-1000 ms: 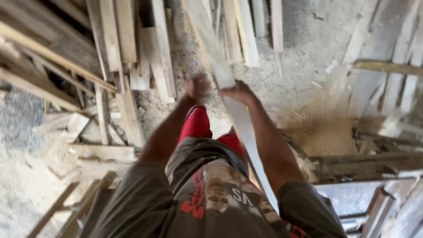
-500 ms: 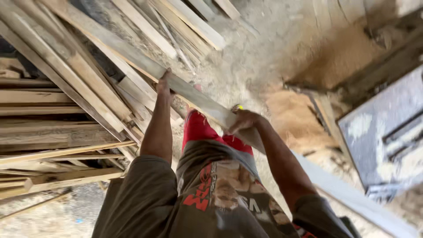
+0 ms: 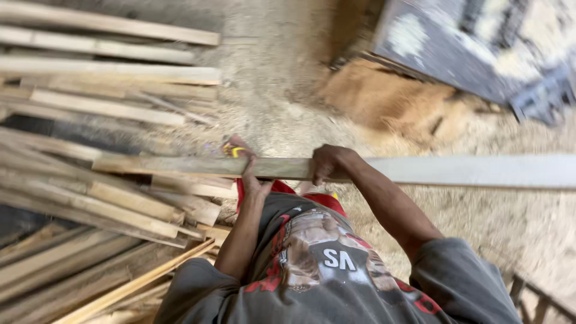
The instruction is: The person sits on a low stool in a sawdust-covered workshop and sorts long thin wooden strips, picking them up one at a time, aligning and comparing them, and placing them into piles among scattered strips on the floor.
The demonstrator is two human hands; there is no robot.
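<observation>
Starting at the left, a loose stack of timbers [image 3: 102, 114] lies across the ground, lengths crossing one another at shallow angles, some pale, some grey and weathered. No order to the pile can be made out, and part of it is blurred.

Across the middle of the view a long plank [image 3: 276, 168] is held level, clear of the ground, its left end over the stack and its right end running out of frame. The left hand [image 3: 249, 174] is closed on it from below, fingers wrapped over the near edge, beside a small yellow mark. The right hand [image 3: 327, 163] is curled over the top edge, just beside the left. Both hands grip near the left third of the board.

Judgement on handling: the plank appears stiff and rough-sawn, moderately heavy for its length, and not fragile. With both hands close together and so much length to the right, it would likely pull down at the far end; a wider hold nearer the middle would balance it better. Splinters are a likely hazard for bare hands.

Below the plank, sawdust [image 3: 384, 102] is heaped orange-brown on the sandy floor [image 3: 498, 222]. At upper right stands a dark grey machine [image 3: 480, 48], blurred.

Containers: none visible.
</observation>
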